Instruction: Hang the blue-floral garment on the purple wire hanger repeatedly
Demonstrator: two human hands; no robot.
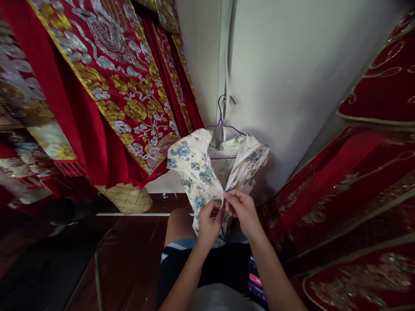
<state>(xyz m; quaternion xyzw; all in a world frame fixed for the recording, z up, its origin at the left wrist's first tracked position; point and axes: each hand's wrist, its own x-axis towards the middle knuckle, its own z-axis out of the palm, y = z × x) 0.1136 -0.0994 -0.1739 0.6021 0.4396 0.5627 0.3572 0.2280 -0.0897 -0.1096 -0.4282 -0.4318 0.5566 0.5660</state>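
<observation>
A white blouse (197, 172) with blue flowers hangs on a purple wire hanger (231, 128) against the wall. Its collar and upper front gape apart, and the two front edges meet lower down. There my left hand (210, 219) pinches one edge of the cloth with bent fingers. Close beside it on the right, my right hand (242, 209) grips the other front edge between thumb and fingers. Whatever small fastening may sit between the fingertips is too small to make out. The lower part of the blouse is partly hidden behind my hands.
The hanger's hook catches on a wall hook (232, 100) beside a white cable strip (226, 52). Red embroidered cloth (129, 86) drapes at the left, and more red cloth (350, 190) stands close on the right. A lit phone (256, 280) lies on my lap.
</observation>
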